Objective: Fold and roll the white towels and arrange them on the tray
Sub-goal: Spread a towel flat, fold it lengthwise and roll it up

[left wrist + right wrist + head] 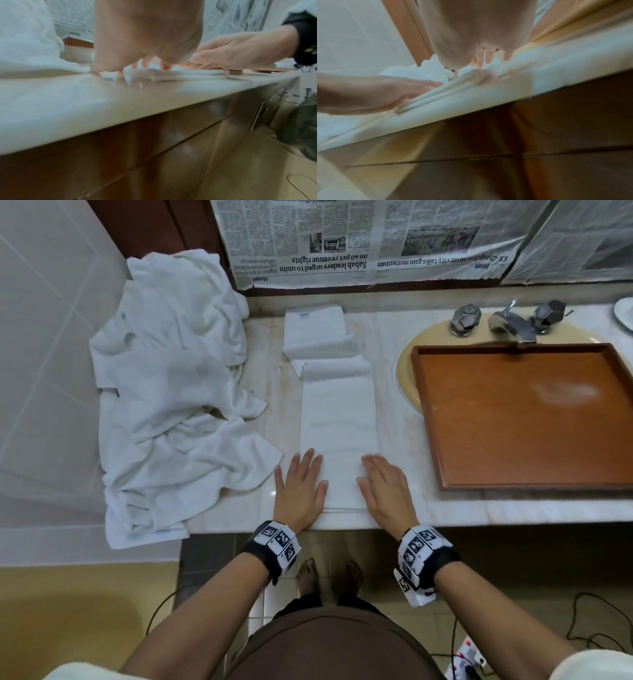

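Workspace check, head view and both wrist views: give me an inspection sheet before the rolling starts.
Surface: marble counter, pale, stained in places.
Job's things: folded towel strip lies lengthwise, far end rumpled; wooden tray sits over the sink, holding no towels; unfolded towels heaped at left, hanging over the counter edge.
Clutter: nothing seen.
Grips: left hand and right hand lie flat on the strip's near end.
Cables: black cables on the floor.
Surroundings: faucet, newspaper over the mirror.
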A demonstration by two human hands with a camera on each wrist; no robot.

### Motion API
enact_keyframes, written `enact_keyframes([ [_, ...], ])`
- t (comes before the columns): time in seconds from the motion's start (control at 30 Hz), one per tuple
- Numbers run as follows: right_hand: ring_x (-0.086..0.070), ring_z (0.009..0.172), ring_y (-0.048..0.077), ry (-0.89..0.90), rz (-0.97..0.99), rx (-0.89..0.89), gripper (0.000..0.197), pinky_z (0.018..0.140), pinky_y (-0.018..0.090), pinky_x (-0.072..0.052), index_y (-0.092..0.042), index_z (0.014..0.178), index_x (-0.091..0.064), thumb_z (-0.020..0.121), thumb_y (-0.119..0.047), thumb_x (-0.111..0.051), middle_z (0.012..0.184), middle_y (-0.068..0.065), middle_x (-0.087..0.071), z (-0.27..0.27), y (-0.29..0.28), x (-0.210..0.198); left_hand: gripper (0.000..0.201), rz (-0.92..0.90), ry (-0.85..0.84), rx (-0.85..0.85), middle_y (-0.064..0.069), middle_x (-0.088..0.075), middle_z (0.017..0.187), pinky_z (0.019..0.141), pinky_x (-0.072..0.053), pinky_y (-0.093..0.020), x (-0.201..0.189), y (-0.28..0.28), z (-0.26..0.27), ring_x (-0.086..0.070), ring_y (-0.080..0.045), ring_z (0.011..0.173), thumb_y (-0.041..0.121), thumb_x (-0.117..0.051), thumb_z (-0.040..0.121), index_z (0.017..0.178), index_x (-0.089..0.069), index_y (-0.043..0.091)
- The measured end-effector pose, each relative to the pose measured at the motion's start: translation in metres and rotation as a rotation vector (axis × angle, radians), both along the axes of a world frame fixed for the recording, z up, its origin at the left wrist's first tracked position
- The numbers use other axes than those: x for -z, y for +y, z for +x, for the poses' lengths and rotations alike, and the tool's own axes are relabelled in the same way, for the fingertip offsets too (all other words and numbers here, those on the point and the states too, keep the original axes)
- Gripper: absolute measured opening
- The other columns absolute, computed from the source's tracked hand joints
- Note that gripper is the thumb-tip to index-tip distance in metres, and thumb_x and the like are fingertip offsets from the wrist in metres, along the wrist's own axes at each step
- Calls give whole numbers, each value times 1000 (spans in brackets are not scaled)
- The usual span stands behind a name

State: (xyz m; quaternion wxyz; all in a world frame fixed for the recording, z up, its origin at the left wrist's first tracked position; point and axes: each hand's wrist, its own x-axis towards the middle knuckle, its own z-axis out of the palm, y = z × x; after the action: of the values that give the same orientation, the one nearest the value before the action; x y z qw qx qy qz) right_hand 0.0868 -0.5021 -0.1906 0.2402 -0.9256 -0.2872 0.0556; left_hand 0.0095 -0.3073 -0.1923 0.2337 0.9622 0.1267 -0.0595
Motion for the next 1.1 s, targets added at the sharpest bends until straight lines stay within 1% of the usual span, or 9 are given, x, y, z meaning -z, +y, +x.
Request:
enact_keyframes([
  [0.07,-52,118,22,-41,79,-68,43,98,37,-43,-13,127,-58,97,-42,-46,128,4,-57,-11,-14,-8,62,-127,-112,-25,3,-22,163,122,-12,-50,-4,7,-9,-19,-17,150,50,-37,96,152,-35,24],
  [0.2,-54,105,20,-70,-4,-246,34,86,34,-48,-15,114,-63,87,-34,-68,116,2,-59,-30,-31,-8,56,-186,-253,104,6,-48,144,108,-40,-45,0,20,-29,-48,-16,129,50,-61,86,136,-54,27],
  [0.37,-59,88,26,-208,-84,-218,18,70,36,-53,-8,100,-66,83,-13,-70,101,7,-62,-30,-15,-1,48,-56,-242,187,11,-55,129,98,-41,-45,3,19,-34,-50,-15,118,51,-63,78,119,-63,28],
  [0.47,-58,81,26,-171,-131,-228,14,62,34,-51,-7,90,-65,84,-16,-56,90,7,-61,-22,-6,-6,47,40,-221,172,10,-57,123,91,-40,-37,0,12,-31,-51,-16,111,56,-59,76,113,-63,26],
  [0.63,-55,92,21,118,-112,-165,23,81,32,-41,-9,107,-63,97,-25,-49,102,4,-64,1,-6,-23,41,53,-187,59,4,-62,103,76,-46,-36,-10,7,-25,-56,-23,94,48,-47,82,101,-72,21],
  [0.8,-59,89,14,278,138,-4,13,84,32,-48,-14,104,-61,97,-24,-55,98,-3,-63,6,-13,-19,38,-248,23,-188,5,-65,87,79,-48,-33,-27,12,-14,-62,-20,87,42,-45,82,106,-70,26],
  [0.9,-59,82,18,193,183,8,10,76,33,-50,-14,105,-61,97,-19,-57,99,-2,-55,6,-12,-14,19,-291,30,-282,3,-64,74,67,-46,-32,-28,9,-10,-61,-20,74,35,-53,82,99,-56,25],
  [1.03,-58,80,25,-25,-13,-208,17,50,32,-45,-10,98,-66,83,-1,-67,96,5,-57,2,-10,-13,29,-157,-40,-222,3,-53,100,65,-48,-35,-27,0,-10,-57,-22,73,28,-57,85,113,-48,26],
  [1.1,-59,81,26,-131,-93,-282,23,49,30,-45,-10,93,-68,72,-4,-75,92,5,-60,-1,-11,-15,25,-83,-104,-135,1,-46,110,62,-50,-36,-22,1,-13,-57,-24,72,22,-59,87,112,-56,26],
])
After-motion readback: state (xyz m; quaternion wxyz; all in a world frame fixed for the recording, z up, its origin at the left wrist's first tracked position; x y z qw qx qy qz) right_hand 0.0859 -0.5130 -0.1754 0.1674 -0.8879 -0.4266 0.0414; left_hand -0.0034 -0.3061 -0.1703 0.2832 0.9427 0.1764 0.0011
